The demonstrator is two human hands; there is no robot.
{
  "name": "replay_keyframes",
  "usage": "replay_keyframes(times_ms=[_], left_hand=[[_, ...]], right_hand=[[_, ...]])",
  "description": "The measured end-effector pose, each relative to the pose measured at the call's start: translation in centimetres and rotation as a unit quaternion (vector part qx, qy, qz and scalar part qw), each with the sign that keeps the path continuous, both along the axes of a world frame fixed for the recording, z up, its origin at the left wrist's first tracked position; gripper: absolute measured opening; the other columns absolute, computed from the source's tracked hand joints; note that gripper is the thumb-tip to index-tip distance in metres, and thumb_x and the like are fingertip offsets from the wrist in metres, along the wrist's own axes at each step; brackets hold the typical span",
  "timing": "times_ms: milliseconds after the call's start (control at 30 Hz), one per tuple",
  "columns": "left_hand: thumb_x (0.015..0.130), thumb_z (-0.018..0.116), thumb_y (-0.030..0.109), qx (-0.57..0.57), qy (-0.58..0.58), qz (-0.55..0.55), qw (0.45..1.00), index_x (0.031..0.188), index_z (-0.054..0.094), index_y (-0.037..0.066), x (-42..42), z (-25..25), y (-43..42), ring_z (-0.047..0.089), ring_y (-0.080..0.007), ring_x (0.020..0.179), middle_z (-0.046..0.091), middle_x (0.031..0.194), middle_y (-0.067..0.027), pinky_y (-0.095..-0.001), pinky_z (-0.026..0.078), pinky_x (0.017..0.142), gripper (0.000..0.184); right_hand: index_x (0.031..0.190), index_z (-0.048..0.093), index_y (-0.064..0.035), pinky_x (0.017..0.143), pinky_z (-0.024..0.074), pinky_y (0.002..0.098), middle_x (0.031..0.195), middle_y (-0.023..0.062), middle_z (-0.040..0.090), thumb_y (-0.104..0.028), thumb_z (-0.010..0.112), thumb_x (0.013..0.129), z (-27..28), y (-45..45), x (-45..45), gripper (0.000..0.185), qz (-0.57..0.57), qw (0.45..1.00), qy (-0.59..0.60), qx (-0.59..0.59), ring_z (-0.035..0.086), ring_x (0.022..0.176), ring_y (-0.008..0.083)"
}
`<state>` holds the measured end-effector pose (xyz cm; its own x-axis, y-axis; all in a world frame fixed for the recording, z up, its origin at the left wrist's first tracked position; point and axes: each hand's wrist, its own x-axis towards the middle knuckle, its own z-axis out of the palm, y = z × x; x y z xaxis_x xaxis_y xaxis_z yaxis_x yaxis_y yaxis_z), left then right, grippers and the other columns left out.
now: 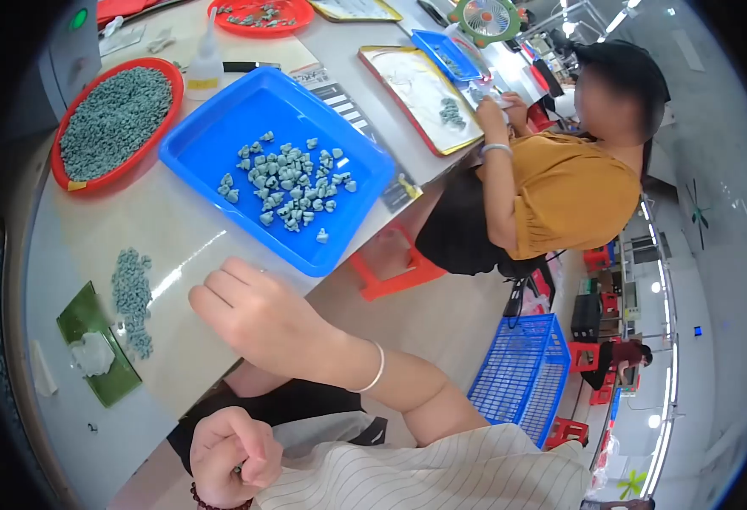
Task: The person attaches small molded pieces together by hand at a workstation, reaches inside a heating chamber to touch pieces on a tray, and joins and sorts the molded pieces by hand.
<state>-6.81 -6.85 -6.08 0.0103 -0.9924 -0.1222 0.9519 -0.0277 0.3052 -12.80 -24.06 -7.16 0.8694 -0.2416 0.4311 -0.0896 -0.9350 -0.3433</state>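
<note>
My right hand (250, 314), with a bracelet on its wrist, is over the table edge below the blue tray, its fingers curled together; whatever they hold, if anything, is hidden. Low in the view, my left hand (233, 450) is closed near my body, with a small dark bit showing between its fingers. Grey-green small pieces (292, 183) lie scattered in the blue tray (212, 115). A loose pile of smaller green pieces (132, 297) is on the table, beside a green plate (118, 378) bearing a whitish translucent lump (93, 354).
A red tray (169, 81) heaped with green pieces stands at the upper left, near a white bottle (205, 64). Across the table, a person (560, 183) works beside a white tray (407, 81). A red stool (394, 268) and blue crate (522, 370) stand on the floor.
</note>
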Motion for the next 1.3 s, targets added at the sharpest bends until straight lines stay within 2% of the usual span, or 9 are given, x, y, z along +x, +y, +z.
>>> replay_keyframes(times_ms=[333, 467, 633, 767, 867, 1000, 1033, 1100, 1300], left_hand=[[0.095, 0.045, 0.02, -0.048, -0.098, 0.115, 0.987, 0.087, 0.036, 0.004, -0.7, 0.9, 2.9, 0.029, -0.0096, 0.04, 0.037, 0.049, -0.0045, -0.0205, 0.02, 0.031, 0.02], [0.098, 0.036, 0.029, -0.039, -0.121, 0.121, 0.985, 0.08, 0.039, 0.005, -0.8, -0.3, 3.3, 0.027, -0.0089, 0.04, 0.034, 0.049, -0.0017, -0.02, 0.02, 0.032, 0.03], [0.098, 0.031, 0.035, -0.06, -0.074, 0.091, 0.991, 0.073, 0.04, 0.007, -0.8, -1.5, 2.2, 0.026, -0.0078, 0.041, 0.032, 0.049, 0.0002, -0.0187, 0.02, 0.034, 0.038], [0.099, 0.031, 0.031, 0.042, 0.003, 0.116, 0.992, 0.079, 0.041, 0.006, -0.6, -2.3, 2.5, 0.028, -0.0083, 0.046, 0.034, 0.056, -0.0009, -0.0188, 0.022, 0.036, 0.033], [0.099, 0.032, 0.026, 0.035, -0.008, 0.103, 0.994, 0.084, 0.041, 0.005, 0.1, -2.0, 2.3, 0.03, -0.0097, 0.048, 0.035, 0.059, -0.0022, -0.0192, 0.023, 0.037, 0.028], [0.089, 0.054, 0.017, -0.064, -0.034, 0.159, 0.985, 0.085, 0.041, 0.003, 0.7, -1.7, 1.3, 0.04, -0.0134, 0.048, 0.047, 0.062, -0.0087, -0.0232, 0.029, 0.037, 0.02], [0.086, 0.059, 0.014, -0.102, -0.026, 0.156, 0.982, 0.087, 0.043, 0.003, 0.9, -2.3, 1.2, 0.043, -0.0145, 0.048, 0.051, 0.065, -0.0109, -0.0242, 0.03, 0.038, 0.02], [0.08, 0.065, 0.008, -0.139, -0.02, 0.139, 0.98, 0.087, 0.049, 0.001, 2.3, -2.7, 1.8, 0.048, -0.016, 0.05, 0.057, 0.068, -0.013, -0.0258, 0.035, 0.042, 0.019], [0.07, 0.071, -0.003, -0.232, -0.003, 0.128, 0.964, 0.085, 0.062, -0.002, 5.0, -3.8, 1.0, 0.054, -0.0166, 0.055, 0.06, 0.07, -0.0129, -0.0263, 0.041, 0.049, 0.018]], right_hand=[[0.09, 0.058, -0.0008, 0.073, 0.0469, 0.0341, 0.087, 0.0109, 0.058, 0.002, 0.057, 0.068, 4.9, 1.6, -3.9, 0.022, -0.118, 0.976, -0.185, -0.009, 0.056, 0.085, 0.028], [0.102, 0.057, -0.0006, 0.082, 0.0442, 0.0381, 0.102, 0.0145, 0.057, 0.003, 0.056, 0.077, 8.1, 0.9, -10.0, 0.025, -0.381, 0.814, -0.433, -0.073, 0.054, 0.096, 0.0264], [0.116, 0.048, 0.0037, 0.093, 0.0375, 0.0407, 0.131, 0.016, 0.041, -0.022, 0.044, 0.085, 7.4, 0.0, -8.5, 0.04, -0.09, 0.762, -0.397, -0.504, 0.039, 0.121, 0.0277], [0.131, 0.038, -0.0015, 0.096, 0.0358, 0.0481, 0.139, 0.0137, 0.029, -0.031, 0.042, 0.085, 7.0, 0.9, -10.1, 0.054, -0.439, 0.716, -0.532, -0.106, 0.028, 0.13, 0.0323], [0.132, 0.038, -0.006, 0.091, 0.0397, 0.0474, 0.135, 0.0136, 0.032, -0.028, 0.045, 0.082, 3.9, 2.4, -8.1, 0.056, -0.308, 0.812, -0.423, -0.259, 0.032, 0.127, 0.0266], [0.07, 0.061, -0.0047, 0.057, 0.0429, 0.0381, 0.068, 0.002, 0.058, -0.015, 0.067, 0.065, 6.1, 0.7, -5.6, 0.013, 0.041, 0.961, -0.272, -0.01, 0.055, 0.057, 0.022], [0.079, 0.054, -0.0072, 0.05, 0.032, 0.0335, 0.065, 0.0021, 0.053, -0.008, 0.053, 0.074, 4.6, 1.1, -3.9, 0.005, -0.087, 0.958, -0.263, 0.069, 0.052, 0.063, 0.0202], [0.088, 0.059, -0.0057, 0.047, 0.0341, 0.0273, 0.065, 0.0028, 0.05, 0.0, 0.06, 0.07, 3.2, 0.8, 0.0, 0.019, -0.068, 0.94, -0.207, 0.263, 0.047, 0.054, 0.0128], [0.1, 0.059, -0.0039, 0.053, 0.0425, 0.028, 0.075, 0.0074, 0.054, 0.002, 0.063, 0.071, 1.0, -1.5, 4.1, 0.03, -0.087, 0.966, -0.035, 0.242, 0.053, 0.061, 0.0177]])
